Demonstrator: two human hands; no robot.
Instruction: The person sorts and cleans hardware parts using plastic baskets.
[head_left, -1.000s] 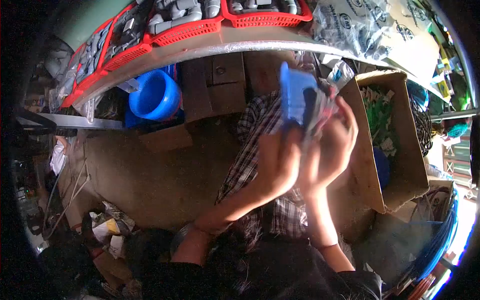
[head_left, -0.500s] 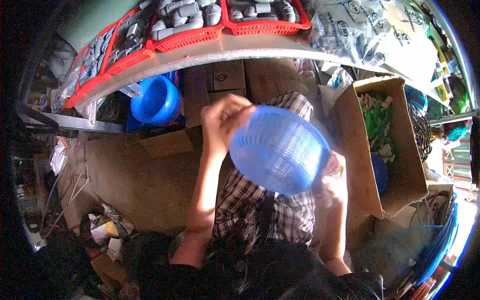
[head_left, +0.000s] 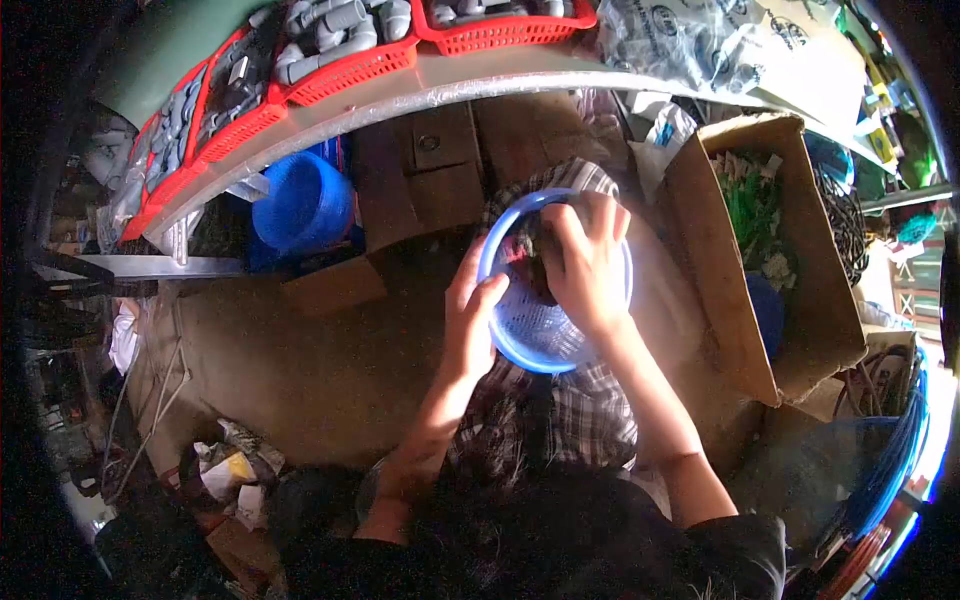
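Basket [head_left: 535, 325] turned mouth-up, L grip [head_left: 470, 318] holding it, R grip [head_left: 588, 262] holding rag [head_left: 517, 250] (prob.) inside.

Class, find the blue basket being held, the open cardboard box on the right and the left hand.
Blue basket [head_left: 537, 325], head view: inner wall.
Cardboard box [head_left: 712, 250], head view: left side panel.
Left hand [head_left: 468, 315], head view: middle of the hand.

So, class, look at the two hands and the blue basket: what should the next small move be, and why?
Probably slide the right hand lightly along the inner wall: it is inside the blue basket, against what looks like a dark, reddish rag, while the left hand grips the rim.
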